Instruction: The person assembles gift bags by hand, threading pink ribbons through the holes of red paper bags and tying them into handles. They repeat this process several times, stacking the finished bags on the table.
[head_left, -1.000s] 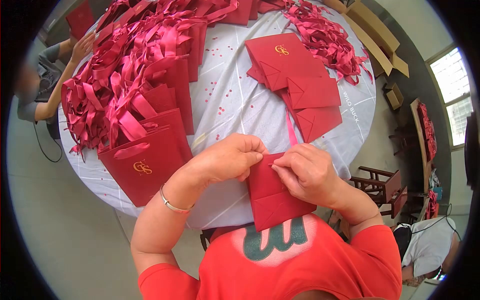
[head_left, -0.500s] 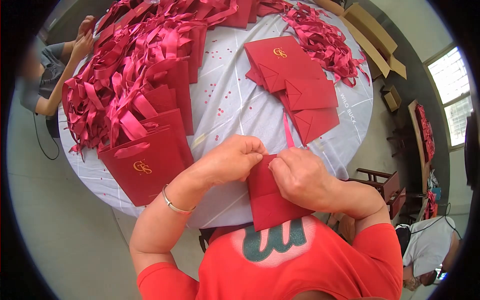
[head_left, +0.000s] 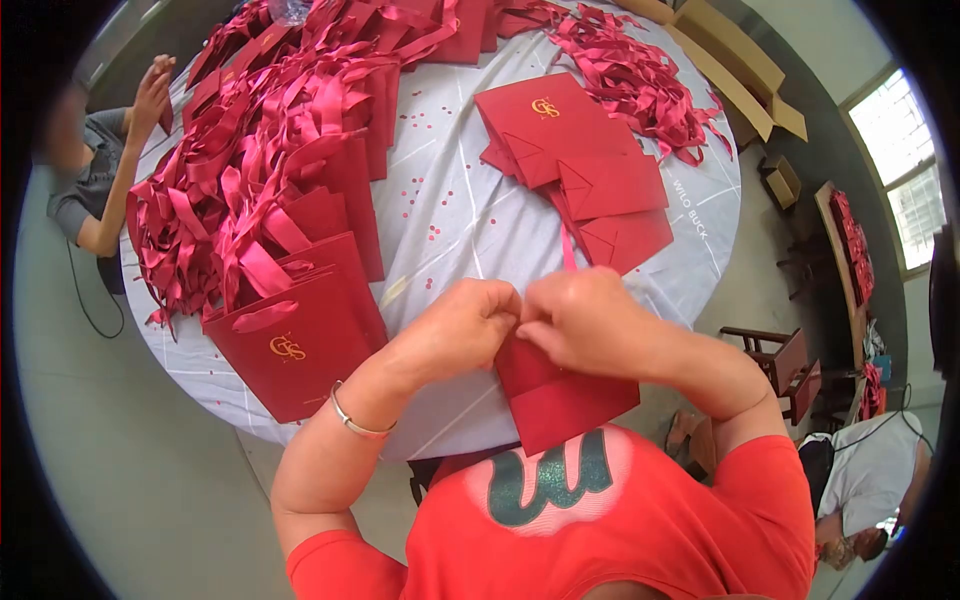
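At the near edge of the round table (head_left: pixel 440 412), a red paper bag (head_left: pixel 565 400) lies against the front of the body. My left hand (head_left: pixel 470 322) is pinched at the bag's top edge; anything between its fingertips is hidden. Beside it, almost touching, my right hand (head_left: pixel 585 318) is curled over the same edge, its fingers closed and slightly blurred. A pink ribbon (head_left: pixel 568 248) shows just beyond my right hand. Further back lie several flat red bags (head_left: pixel 560 120), the top one with a gold logo.
Many red bags with ribbons (head_left: pixel 290 345) crowd the table's left side. Loose pink ribbons (head_left: pixel 640 80) are heaped at the back right, near an open cardboard box (head_left: pixel 735 60). One person (head_left: pixel 90 180) is at the far left, another (head_left: pixel 870 470) at the lower right.
My hands have come together at the bag's top edge, my right hand moving left and up. More of the bag's right side shows. The person at the far left has raised a hand.
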